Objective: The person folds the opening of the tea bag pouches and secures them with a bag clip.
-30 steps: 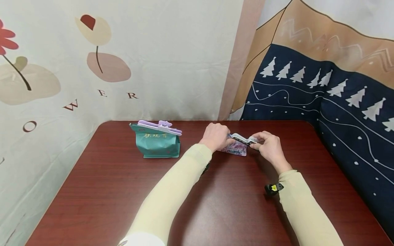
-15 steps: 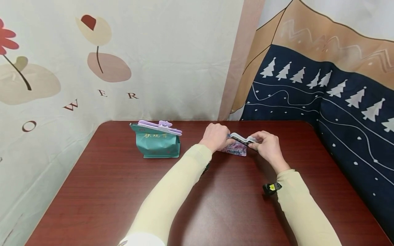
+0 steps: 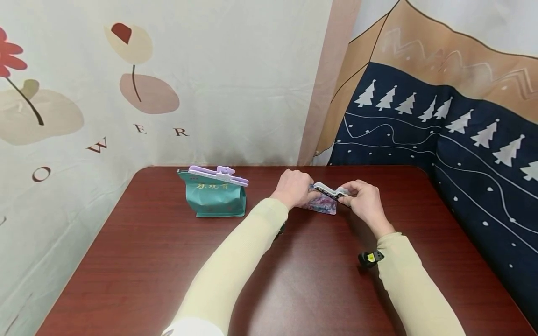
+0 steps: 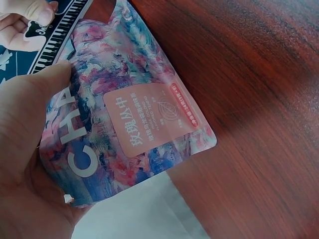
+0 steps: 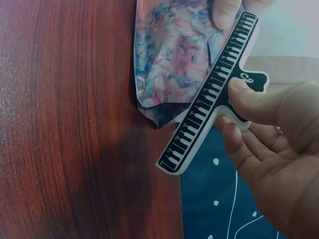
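A blue, pink and purple tea pouch [image 4: 124,84] with a pink label stands on the table toward the back. My left hand [image 3: 295,187] grips its top edge, thumb across the front in the left wrist view. My right hand [image 3: 364,202] pinches the tab of a long bag clip [image 5: 212,94] with a black-and-white piano-key pattern, thumb on the tab's front. The clip lies slantwise along the pouch's upper edge, one end close to my left fingers and the other sticking out past the pouch.
A green pouch [image 3: 216,199] with gold characters stands at the back left, a lilac clip [image 3: 218,174] across its top. The wooden table [image 3: 168,266] meets a pale printed curtain [image 3: 235,93] behind and a navy tree-patterned cloth [image 3: 420,126] on the right.
My right hand has shifted very slightly to the left with the clip. The left hand and both pouches stay nearly where they were.
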The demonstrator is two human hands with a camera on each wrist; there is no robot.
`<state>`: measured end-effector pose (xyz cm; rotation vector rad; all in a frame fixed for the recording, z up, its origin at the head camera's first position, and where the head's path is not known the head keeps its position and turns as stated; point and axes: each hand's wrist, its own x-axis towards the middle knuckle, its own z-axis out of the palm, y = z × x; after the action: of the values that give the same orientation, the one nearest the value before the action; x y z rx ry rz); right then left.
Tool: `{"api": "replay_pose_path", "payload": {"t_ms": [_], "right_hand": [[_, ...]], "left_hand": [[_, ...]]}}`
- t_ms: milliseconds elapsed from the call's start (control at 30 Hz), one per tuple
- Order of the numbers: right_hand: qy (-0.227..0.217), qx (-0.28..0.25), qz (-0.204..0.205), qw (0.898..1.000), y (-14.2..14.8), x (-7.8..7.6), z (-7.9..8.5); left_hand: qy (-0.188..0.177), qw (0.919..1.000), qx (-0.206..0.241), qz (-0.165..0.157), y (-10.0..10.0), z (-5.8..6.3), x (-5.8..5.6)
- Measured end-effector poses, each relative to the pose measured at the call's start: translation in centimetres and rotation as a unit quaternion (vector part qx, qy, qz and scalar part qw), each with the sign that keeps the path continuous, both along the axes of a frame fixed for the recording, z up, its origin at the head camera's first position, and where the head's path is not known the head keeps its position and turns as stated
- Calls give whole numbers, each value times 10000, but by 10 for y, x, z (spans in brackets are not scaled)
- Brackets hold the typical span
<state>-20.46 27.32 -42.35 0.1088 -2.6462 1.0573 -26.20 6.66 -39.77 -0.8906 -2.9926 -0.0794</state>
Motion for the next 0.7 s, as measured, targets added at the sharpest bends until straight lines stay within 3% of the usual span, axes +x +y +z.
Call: {"api": "replay_pose_path", "payload": {"t_ms": [333, 700], "right_hand": [[141, -55, -35, 9999, -5, 0, -1], [88, -53, -5, 9999, -3, 0, -3]], "left_hand": [[21, 10000, 20, 72, 1, -1, 0], [-101, 9993, 328, 131, -5, -1, -1]]}}
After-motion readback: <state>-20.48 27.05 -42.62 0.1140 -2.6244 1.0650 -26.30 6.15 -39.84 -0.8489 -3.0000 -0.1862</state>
